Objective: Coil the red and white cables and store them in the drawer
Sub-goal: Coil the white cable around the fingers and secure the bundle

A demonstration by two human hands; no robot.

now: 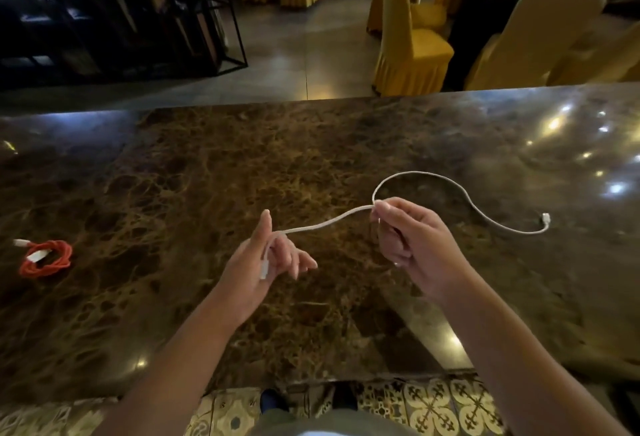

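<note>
The white cable point(446, 180) runs between both hands above the dark marble counter point(207, 165). My left hand point(266, 262) holds one plug end against its palm, the cable passing over the fingers. My right hand point(412, 241) pinches the cable further along; from there it loops away and trails to the right, its far plug lying on the counter. The red cable point(46, 259) lies coiled at the counter's left, with white plugs showing. No drawer is in view.
Beyond the counter's far edge stand yellow-covered chairs point(408, 48) and a dark metal shelf frame point(138, 20). Patterned floor tiles point(433, 404) show below the near edge.
</note>
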